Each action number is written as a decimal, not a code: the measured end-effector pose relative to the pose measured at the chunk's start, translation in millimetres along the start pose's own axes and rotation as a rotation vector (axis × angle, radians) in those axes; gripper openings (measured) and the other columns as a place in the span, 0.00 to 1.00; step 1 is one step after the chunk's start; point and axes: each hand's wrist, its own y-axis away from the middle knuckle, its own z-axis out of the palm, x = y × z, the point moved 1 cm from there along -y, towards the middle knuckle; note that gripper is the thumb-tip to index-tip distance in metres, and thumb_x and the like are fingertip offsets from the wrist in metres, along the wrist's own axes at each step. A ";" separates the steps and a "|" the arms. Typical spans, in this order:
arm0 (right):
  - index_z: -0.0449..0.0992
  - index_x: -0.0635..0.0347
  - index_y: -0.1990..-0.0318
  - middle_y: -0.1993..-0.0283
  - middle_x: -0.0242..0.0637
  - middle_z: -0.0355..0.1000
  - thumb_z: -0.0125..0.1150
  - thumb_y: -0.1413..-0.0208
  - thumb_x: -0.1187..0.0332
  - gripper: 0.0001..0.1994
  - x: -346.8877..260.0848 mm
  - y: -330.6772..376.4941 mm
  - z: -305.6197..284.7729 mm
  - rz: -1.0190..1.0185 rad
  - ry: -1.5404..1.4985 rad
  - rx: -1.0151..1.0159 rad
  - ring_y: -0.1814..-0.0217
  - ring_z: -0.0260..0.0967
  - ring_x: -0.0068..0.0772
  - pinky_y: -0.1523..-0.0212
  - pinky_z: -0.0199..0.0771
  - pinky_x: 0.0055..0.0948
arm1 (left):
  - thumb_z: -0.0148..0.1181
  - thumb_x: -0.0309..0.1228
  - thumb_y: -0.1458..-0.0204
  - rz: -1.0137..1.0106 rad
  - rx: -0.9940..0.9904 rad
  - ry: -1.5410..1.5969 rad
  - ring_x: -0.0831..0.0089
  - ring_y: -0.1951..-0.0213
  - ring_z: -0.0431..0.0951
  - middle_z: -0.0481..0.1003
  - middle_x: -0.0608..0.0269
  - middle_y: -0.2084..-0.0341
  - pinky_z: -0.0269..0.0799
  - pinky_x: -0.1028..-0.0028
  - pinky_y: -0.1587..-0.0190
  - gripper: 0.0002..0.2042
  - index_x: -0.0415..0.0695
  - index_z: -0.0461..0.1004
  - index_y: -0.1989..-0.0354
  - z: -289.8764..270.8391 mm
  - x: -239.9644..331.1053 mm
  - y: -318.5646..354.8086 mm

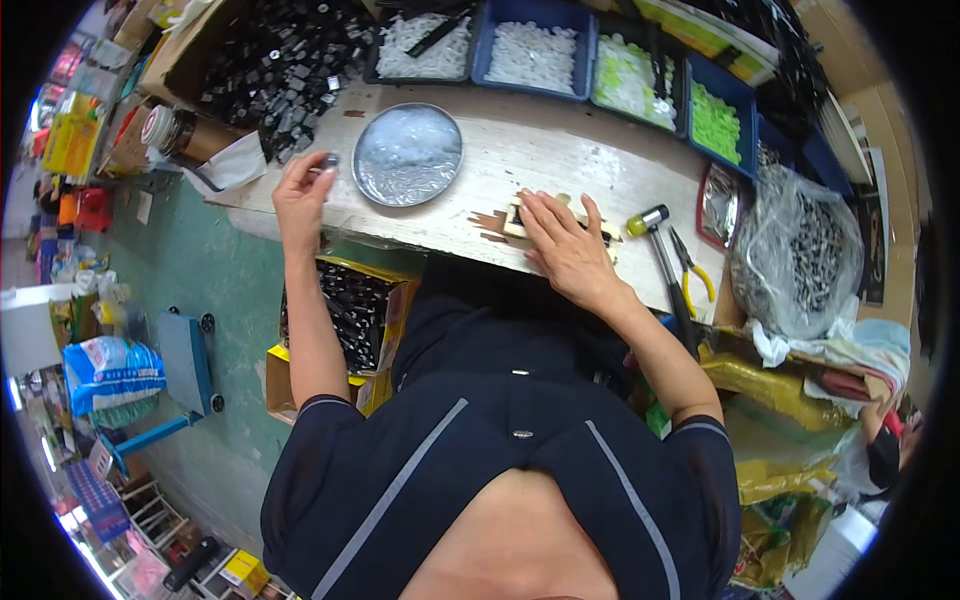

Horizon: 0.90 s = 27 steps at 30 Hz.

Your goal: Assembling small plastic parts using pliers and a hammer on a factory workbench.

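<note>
My left hand [302, 195] is raised at the left edge of the worn white workbench [560, 165], pinching a small dark metal part [331, 160] between thumb and fingertips. My right hand [565, 245] lies flat, fingers spread, on a small wooden jig block [518, 217] near the bench's front edge. Between the hands, farther back, a round metal pan [407, 154] holds small clear pieces.
A yellow-headed mallet [655, 235] and yellow-handled pliers [693, 270] lie right of my right hand. Blue bins [533, 52] of white and green parts line the back. A box of black parts [280, 65] sits back left; a clear bag of parts [800, 255] stands right.
</note>
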 end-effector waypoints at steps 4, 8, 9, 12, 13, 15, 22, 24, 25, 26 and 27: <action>0.67 0.59 0.50 0.43 0.35 0.62 0.52 0.48 0.68 0.17 14.8 10.3 1.6 0.045 -0.243 0.313 0.42 0.58 0.34 0.43 0.48 0.43 | 0.62 0.21 0.60 0.250 -0.489 -0.029 0.82 0.75 0.68 0.71 0.66 0.72 0.65 0.82 0.72 0.11 0.38 0.75 0.65 91.9 57.7 23.1; 0.71 0.60 0.58 0.51 0.36 0.68 0.53 0.49 0.71 0.11 15.8 16.2 -3.6 0.117 -0.410 0.478 0.50 0.62 0.35 0.48 0.53 0.34 | 0.63 0.20 0.63 0.285 -0.790 -0.073 0.75 0.77 0.71 0.71 0.62 0.74 0.67 0.77 0.74 0.11 0.37 0.74 0.67 140.3 70.4 39.9; 0.71 0.60 0.58 0.51 0.36 0.68 0.53 0.49 0.71 0.11 16.2 19.3 -2.9 0.129 -0.407 0.480 0.50 0.62 0.35 0.48 0.53 0.34 | 0.63 0.19 0.63 0.334 -0.836 -0.090 0.75 0.76 0.71 0.71 0.62 0.74 0.66 0.77 0.74 0.11 0.37 0.73 0.68 147.8 73.6 40.8; 0.71 0.62 0.58 0.53 0.36 0.69 0.53 0.49 0.70 0.11 16.8 24.4 -0.2 0.153 -0.411 0.461 0.51 0.62 0.35 0.49 0.53 0.34 | 0.62 0.19 0.63 0.407 -0.943 -0.155 0.69 0.74 0.72 0.70 0.59 0.73 0.68 0.74 0.71 0.10 0.37 0.73 0.68 164.2 71.5 43.1; 0.71 0.62 0.58 0.54 0.36 0.69 0.53 0.49 0.70 0.11 17.0 24.3 -0.2 0.152 -0.409 0.455 0.52 0.62 0.35 0.49 0.53 0.34 | 0.61 0.19 0.62 0.454 -0.978 -0.224 0.64 0.71 0.72 0.70 0.58 0.72 0.68 0.71 0.69 0.11 0.37 0.73 0.67 167.7 71.4 45.4; 0.71 0.62 0.58 0.55 0.36 0.69 0.53 0.49 0.70 0.11 17.4 23.9 -0.3 0.154 -0.410 0.449 0.53 0.63 0.35 0.50 0.54 0.34 | 0.60 0.18 0.62 0.445 -0.970 -0.259 0.63 0.70 0.72 0.69 0.57 0.72 0.68 0.71 0.69 0.11 0.37 0.73 0.66 170.1 68.9 45.9; 0.72 0.63 0.60 0.56 0.36 0.69 0.55 0.51 0.71 0.10 18.2 23.3 0.7 0.118 -0.383 0.462 0.54 0.63 0.36 0.51 0.55 0.34 | 0.57 0.16 0.61 0.419 -0.952 -0.244 0.58 0.68 0.72 0.68 0.55 0.70 0.69 0.69 0.67 0.17 0.38 0.71 0.59 168.0 60.3 48.8; 0.72 0.63 0.60 0.56 0.36 0.69 0.55 0.51 0.71 0.11 18.0 23.2 0.3 0.113 -0.373 0.452 0.54 0.63 0.36 0.51 0.55 0.35 | 0.56 0.16 0.61 0.473 -0.951 -0.228 0.58 0.68 0.72 0.67 0.55 0.69 0.69 0.69 0.66 0.17 0.39 0.70 0.58 167.7 58.5 49.1; 0.72 0.63 0.60 0.56 0.36 0.69 0.56 0.52 0.71 0.11 17.7 23.4 0.5 0.106 -0.363 0.453 0.54 0.63 0.36 0.51 0.55 0.35 | 0.55 0.16 0.60 0.532 -0.956 -0.261 0.58 0.68 0.72 0.67 0.55 0.69 0.69 0.69 0.66 0.18 0.39 0.70 0.57 168.0 57.9 49.0; 0.71 0.63 0.60 0.56 0.35 0.69 0.56 0.52 0.71 0.11 17.7 23.5 0.7 0.099 -0.352 0.454 0.54 0.62 0.36 0.51 0.55 0.35 | 0.55 0.16 0.60 0.591 -0.960 -0.295 0.59 0.68 0.72 0.67 0.55 0.68 0.68 0.69 0.66 0.18 0.39 0.70 0.57 168.5 57.4 48.9; 0.71 0.63 0.60 0.56 0.35 0.69 0.56 0.52 0.71 0.11 17.7 23.3 0.7 0.102 -0.353 0.453 0.54 0.62 0.36 0.51 0.55 0.35 | 0.55 0.16 0.60 0.589 -0.963 -0.294 0.59 0.68 0.72 0.67 0.55 0.68 0.68 0.69 0.66 0.18 0.39 0.70 0.57 169.1 58.5 48.1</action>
